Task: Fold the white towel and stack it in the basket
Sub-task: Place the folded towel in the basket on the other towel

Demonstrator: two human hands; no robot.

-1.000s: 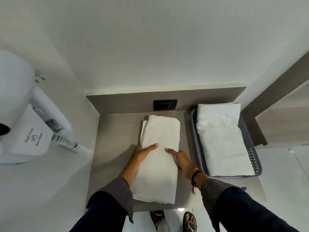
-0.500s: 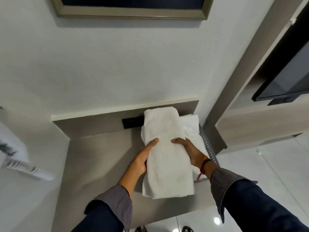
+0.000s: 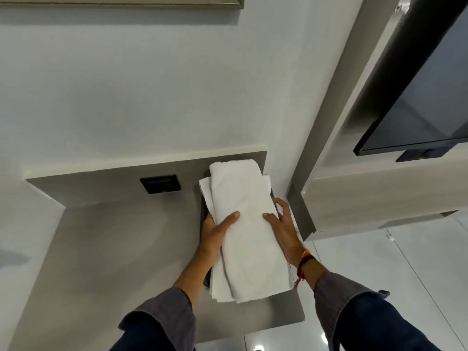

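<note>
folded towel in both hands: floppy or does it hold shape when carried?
Likely floppy: the folded towel is gripped by the left hand and right hand at its sides, and its layered near end hangs unsupported. Probably light. The soft pile looks grippy, not slippery.

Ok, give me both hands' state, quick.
Left hand: shut on the folded white towel.
Right hand: shut on the same towel.

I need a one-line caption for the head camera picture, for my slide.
Both hands, left hand and right hand, hold a folded white towel above the towel-filled basket on the counter.
</note>
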